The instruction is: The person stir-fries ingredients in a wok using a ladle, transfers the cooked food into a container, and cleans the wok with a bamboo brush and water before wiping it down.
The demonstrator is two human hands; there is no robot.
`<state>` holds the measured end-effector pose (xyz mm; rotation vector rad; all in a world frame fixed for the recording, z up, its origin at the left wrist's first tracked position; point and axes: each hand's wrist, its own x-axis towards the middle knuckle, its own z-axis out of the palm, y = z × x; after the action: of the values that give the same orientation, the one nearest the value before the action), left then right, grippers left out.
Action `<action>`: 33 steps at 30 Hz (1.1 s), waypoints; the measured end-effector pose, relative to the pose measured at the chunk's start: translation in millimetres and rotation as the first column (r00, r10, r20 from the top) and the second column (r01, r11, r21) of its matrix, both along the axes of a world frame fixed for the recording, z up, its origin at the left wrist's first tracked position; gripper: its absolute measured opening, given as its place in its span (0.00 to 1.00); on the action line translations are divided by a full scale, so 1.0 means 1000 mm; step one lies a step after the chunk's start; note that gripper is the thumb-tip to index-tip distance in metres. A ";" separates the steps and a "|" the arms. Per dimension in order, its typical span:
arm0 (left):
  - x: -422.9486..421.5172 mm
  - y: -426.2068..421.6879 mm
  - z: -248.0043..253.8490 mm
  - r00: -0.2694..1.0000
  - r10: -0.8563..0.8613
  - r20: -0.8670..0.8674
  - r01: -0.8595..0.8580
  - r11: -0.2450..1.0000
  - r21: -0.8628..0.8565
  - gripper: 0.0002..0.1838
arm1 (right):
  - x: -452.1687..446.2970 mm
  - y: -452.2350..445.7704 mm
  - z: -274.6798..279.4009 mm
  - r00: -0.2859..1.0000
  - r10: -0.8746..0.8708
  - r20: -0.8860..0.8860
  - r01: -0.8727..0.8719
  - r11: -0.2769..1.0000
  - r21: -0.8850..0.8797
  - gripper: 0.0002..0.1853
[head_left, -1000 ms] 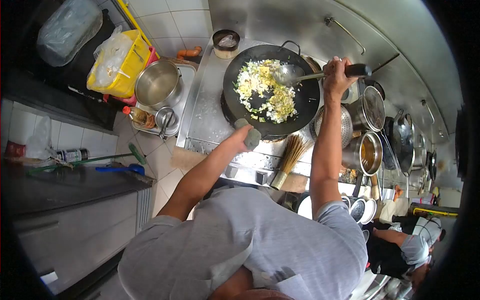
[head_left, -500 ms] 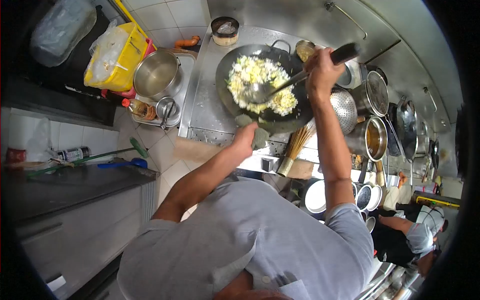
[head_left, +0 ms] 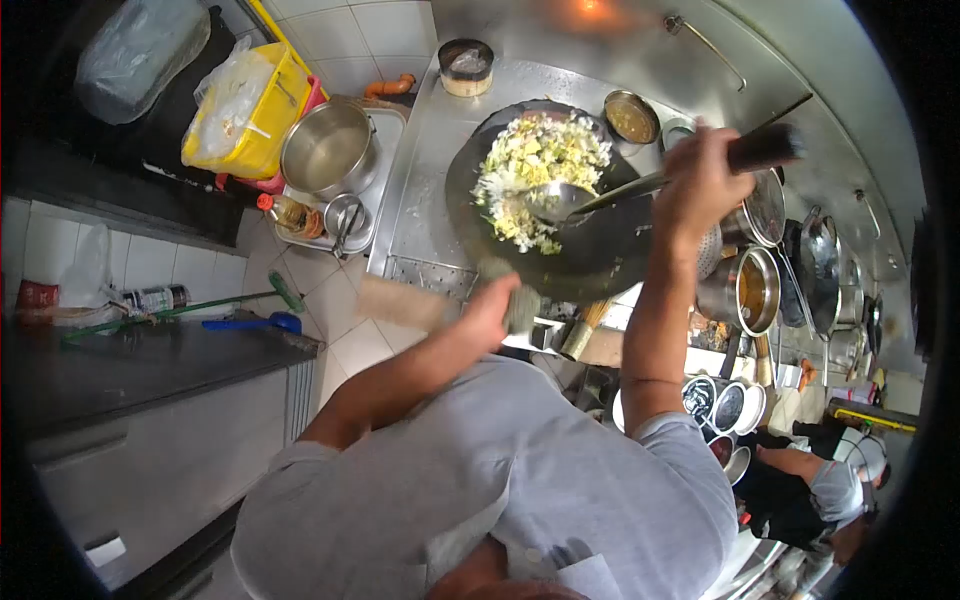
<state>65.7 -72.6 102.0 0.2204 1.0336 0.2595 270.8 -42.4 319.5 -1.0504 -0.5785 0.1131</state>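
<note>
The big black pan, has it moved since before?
Yes, the big black pan has moved toward the grey shirt, farther from the round container.

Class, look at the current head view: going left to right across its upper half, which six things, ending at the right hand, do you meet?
Yellow basket → steel pot → black-rimmed tub → chopped food → small bowl → right hand.

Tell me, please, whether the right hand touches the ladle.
Touching. The head view shows the right hand closed around the ladle, with its black grip sticking out beyond the fist.
</note>
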 end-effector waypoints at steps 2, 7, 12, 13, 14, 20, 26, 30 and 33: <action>0.012 0.021 -0.022 0.998 -0.049 0.044 0.048 0.999 0.018 0.09 | 0.000 0.016 -0.064 0.967 -0.117 0.225 0.141 0.985 -0.096 0.14; 0.006 -0.026 -0.070 0.976 -0.182 -0.119 0.199 0.966 0.163 0.20 | 0.023 -0.003 -0.053 0.991 -0.124 -0.041 0.128 0.985 0.118 0.14; 0.023 0.026 -0.065 0.995 0.064 -0.077 -0.037 0.949 0.313 0.08 | 0.025 0.019 -0.116 0.989 0.144 0.030 -0.145 0.987 0.066 0.18; 0.034 0.046 -0.087 0.995 0.089 -0.048 -0.069 0.945 0.320 0.08 | 0.026 0.037 -0.128 0.982 0.148 0.119 -0.148 0.989 -0.014 0.19; 0.045 0.059 -0.102 0.996 0.078 -0.048 -0.059 0.948 0.314 0.07 | 0.022 0.039 -0.107 0.977 0.170 0.126 -0.170 0.985 -0.007 0.18; 0.056 0.079 -0.092 0.990 0.041 -0.137 0.007 0.942 0.335 0.09 | 0.009 0.091 -0.091 0.971 0.156 0.179 -0.158 0.987 -0.003 0.16; 0.062 0.080 -0.112 0.979 0.114 -0.166 -0.058 0.949 0.310 0.10 | 0.093 0.104 -0.092 0.965 0.173 0.199 -0.161 0.984 -0.075 0.15; 0.058 0.081 -0.117 0.998 0.064 -0.027 -0.059 0.987 0.148 0.07 | 0.117 0.084 -0.136 0.884 0.446 0.140 -0.447 0.894 -0.026 0.16; 0.057 0.088 -0.143 0.999 -0.048 -0.019 0.049 0.996 0.079 0.10 | 0.122 0.060 -0.086 0.947 0.320 -0.008 -0.320 0.944 -0.084 0.16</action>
<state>122.8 15.1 -40.7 0.3195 1.0349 0.2551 393.2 17.6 233.7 -1.0311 -0.7528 0.4235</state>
